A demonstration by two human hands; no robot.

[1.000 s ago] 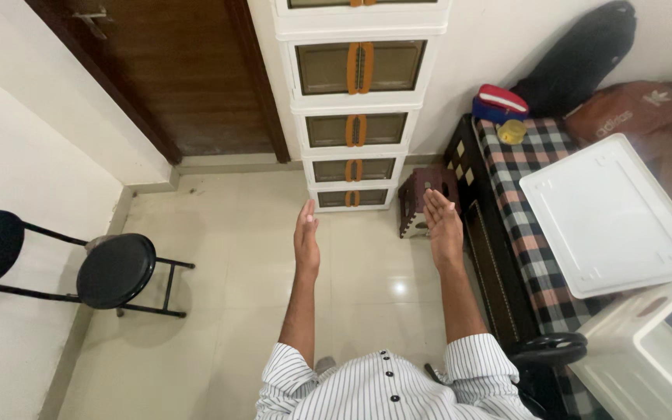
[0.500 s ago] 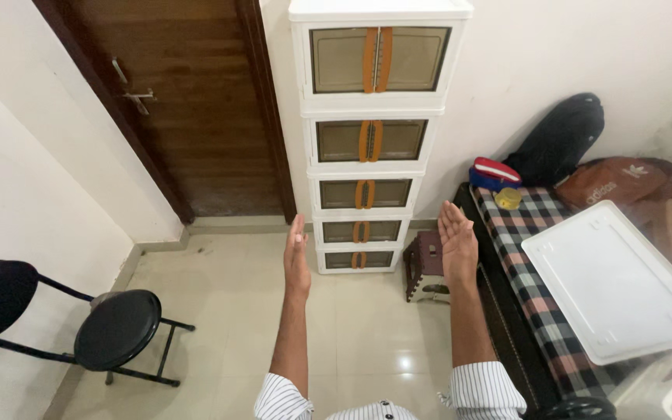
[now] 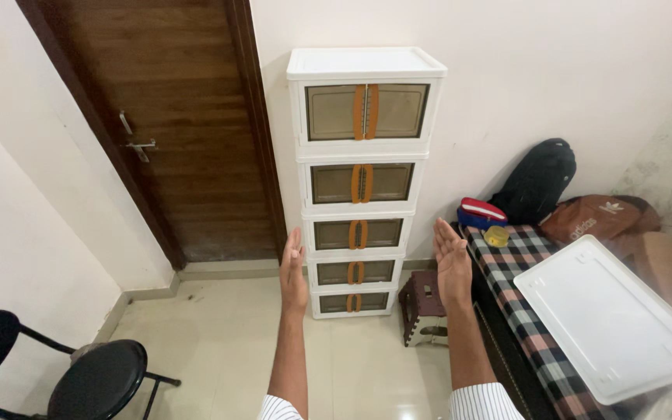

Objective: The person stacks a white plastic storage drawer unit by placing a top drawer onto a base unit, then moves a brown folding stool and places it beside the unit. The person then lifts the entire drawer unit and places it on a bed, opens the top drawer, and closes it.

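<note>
Both hands, left hand [image 3: 292,268] and right hand [image 3: 452,267], stretch forward open, flat and empty, palms facing each other, toward the tall white drawer tower [image 3: 362,179], which stands upright against the wall straight ahead, apart from both, about equally near each.

wooden door [image 3: 169,132], black chair [image 3: 95,381], checked bench [image 3: 542,311]

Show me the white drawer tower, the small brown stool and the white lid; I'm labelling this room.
white drawer tower [image 3: 365,183], head view, second drawer front.
small brown stool [image 3: 423,299], head view, top.
white lid [image 3: 612,315], head view, flat middle.
</note>
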